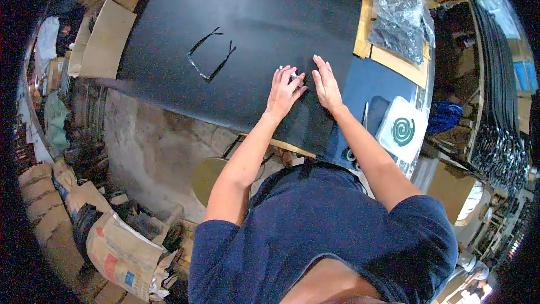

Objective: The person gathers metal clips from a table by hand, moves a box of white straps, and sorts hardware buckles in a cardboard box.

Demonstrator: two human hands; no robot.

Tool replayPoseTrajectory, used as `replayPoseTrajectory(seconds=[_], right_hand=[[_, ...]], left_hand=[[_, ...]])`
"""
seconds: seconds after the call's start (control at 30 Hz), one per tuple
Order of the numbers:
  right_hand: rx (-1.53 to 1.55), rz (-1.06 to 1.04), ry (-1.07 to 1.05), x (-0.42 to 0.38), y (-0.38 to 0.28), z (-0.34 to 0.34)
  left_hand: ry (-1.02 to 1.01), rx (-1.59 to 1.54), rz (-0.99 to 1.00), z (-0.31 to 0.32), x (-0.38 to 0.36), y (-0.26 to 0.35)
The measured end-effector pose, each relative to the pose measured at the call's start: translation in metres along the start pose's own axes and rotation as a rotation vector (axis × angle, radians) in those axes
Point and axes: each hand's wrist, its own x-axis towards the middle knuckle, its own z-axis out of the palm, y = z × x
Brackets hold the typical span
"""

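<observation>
Over the black work surface (pixel 253 34), my left hand (pixel 285 90) rests with its fingers curled. A small shiny, whitish thing (pixel 295 76) shows at its fingertips; what it is I cannot make out. Just to the right, my right hand (pixel 327 85) lies nearly flat with its fingers stretched out, apart from the left hand. Between the two hands the dark surface shows no clear detail. Farther left lies a thin black strip (pixel 208 77), bent into an angular U with glossy parts.
A green spiral coil (pixel 403 131) sits on a white tray (pixel 415 150) at right, near scissors (pixel 351 156). Behind it, clear plastic bags (pixel 396 19) lie on cardboard. An open carton (pixel 104 42) stands at left. Black cords (pixel 498 79) hang far right. A round stool (pixel 207 180) is below.
</observation>
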Motion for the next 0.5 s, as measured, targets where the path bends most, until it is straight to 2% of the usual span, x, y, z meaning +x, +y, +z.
replayPoseTrajectory(seconds=[0.2,0.5], right_hand=[[-0.085,-0.036,0.038,-0.002,0.0,0.003],[-0.153,-0.104,0.056,-0.002,0.003,0.006]], left_hand=[[0.029,-0.079,-0.091,-0.005,0.002,0.005],[-0.086,0.056,0.007,-0.01,0.029,-0.006]])
